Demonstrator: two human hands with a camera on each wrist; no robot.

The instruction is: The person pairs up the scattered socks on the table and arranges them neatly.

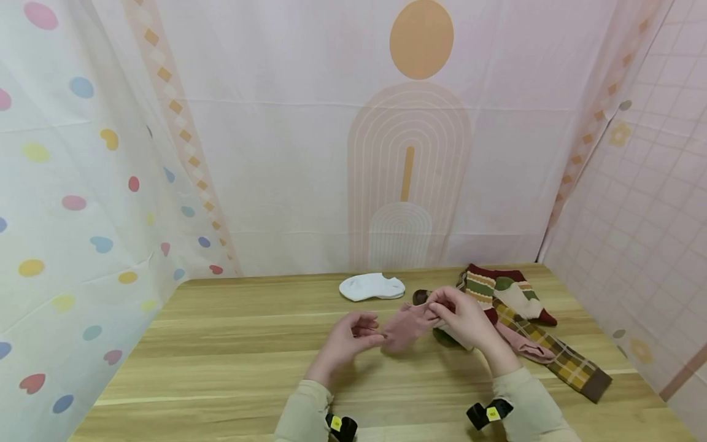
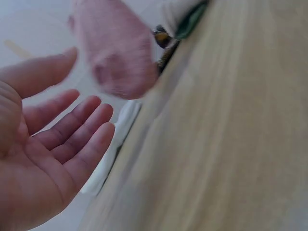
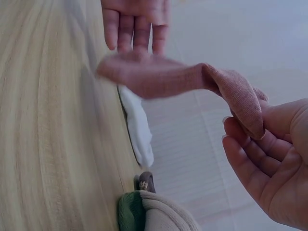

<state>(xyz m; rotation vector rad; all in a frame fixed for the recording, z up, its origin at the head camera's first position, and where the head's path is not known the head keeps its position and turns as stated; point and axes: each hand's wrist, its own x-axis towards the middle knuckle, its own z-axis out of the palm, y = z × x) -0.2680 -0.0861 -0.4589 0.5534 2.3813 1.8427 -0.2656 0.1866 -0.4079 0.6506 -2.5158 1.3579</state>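
A pink sock (image 1: 407, 328) hangs in the air above the table, its one end pinched between the thumb and fingers of my right hand (image 1: 466, 319). In the right wrist view the sock (image 3: 168, 79) stretches away from that hand, blurred at its far end. My left hand (image 1: 349, 341) is beside the loose end, palm turned toward it. A gap shows between its fingers and the sock (image 2: 118, 53) in the left wrist view, and the left thumb and fingers are spread apart. A white sock (image 1: 371, 286) lies flat behind the hands.
At the right lies a pile of socks: a red, green and cream pair (image 1: 516, 291), a yellow-brown plaid sock (image 1: 574, 365) and another pink sock (image 1: 525, 344). A green and cream sock (image 3: 161, 214) is partly hidden under my right hand. Fabric curtains (image 1: 276, 153) border the wooden table (image 1: 232, 350).
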